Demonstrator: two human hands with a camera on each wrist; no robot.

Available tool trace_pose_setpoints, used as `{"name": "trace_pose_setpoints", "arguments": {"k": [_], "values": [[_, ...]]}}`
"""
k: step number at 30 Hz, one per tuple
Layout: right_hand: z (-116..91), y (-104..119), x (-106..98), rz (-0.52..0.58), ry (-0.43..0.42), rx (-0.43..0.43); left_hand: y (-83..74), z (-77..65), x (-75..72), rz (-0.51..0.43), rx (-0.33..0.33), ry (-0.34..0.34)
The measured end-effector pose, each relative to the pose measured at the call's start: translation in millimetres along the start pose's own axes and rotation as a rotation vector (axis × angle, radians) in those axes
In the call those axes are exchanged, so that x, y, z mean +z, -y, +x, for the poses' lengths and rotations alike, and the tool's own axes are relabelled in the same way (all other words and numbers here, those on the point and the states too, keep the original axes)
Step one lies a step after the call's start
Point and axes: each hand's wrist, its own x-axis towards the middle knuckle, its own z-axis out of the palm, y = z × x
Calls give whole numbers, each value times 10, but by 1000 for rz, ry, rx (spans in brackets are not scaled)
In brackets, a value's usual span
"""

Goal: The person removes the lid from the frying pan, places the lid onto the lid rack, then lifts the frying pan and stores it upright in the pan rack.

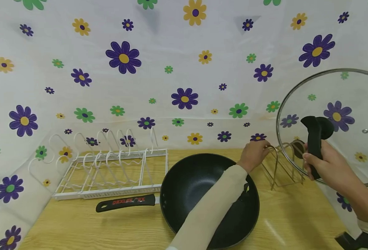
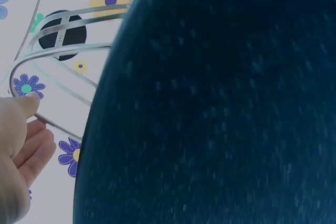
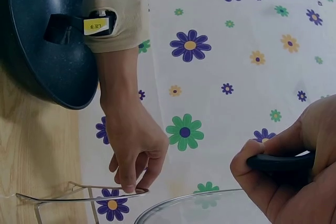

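Note:
My left hand (image 1: 255,154) reaches over the wok to a small metal wire rack (image 1: 277,166) at the right back of the table. Its thumb and fingers pinch the end loop of that rack, as the left wrist view shows. Raised at the right, my right hand (image 1: 335,166) grips the black handle (image 1: 315,149) of a glass lid (image 1: 366,149). The lid stands nearly upright in the air, its metal rim overlapping the wire rack in the head view. Below my left forearm sits a black wok (image 1: 193,180), partly covered by the sleeve.
A white wire dish rack (image 1: 121,190) with upright loops stands at the back left. The wok's long handle (image 1: 125,203) points left, just in front of it. Behind the wooden table (image 1: 108,232) hangs a white flowered sheet (image 1: 158,41).

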Motion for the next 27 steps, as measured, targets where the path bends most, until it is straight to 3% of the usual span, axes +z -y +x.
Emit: {"name": "trace_pose_setpoints", "arguments": {"k": [5,9,27], "values": [[22,-3,29,13,6,9,0,-1,37,-12,-44,-93],[27,-5,44,-7,15,17,32,17,55,-63,-53,-119],[82,-87,85,-68,52,110,72,59,117,-100,-3,-86]]}}
